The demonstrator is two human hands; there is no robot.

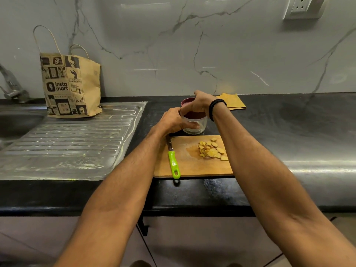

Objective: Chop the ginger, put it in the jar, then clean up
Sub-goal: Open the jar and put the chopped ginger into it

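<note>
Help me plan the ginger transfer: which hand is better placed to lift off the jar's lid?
Probably the right hand: it curls over the maroon lid, while the left hand grips the glass jar.

Left hand (172, 120) gripping glass jar (194, 127) at centre frame, right hand (201, 103) grasping its maroon lid (187, 102), chopped ginger (211, 150) on wooden board (192, 167) below

Right of board (192, 166) the counter (289, 132) lies open; paper bag (73, 87) crowds drainboard (67, 143).
</note>
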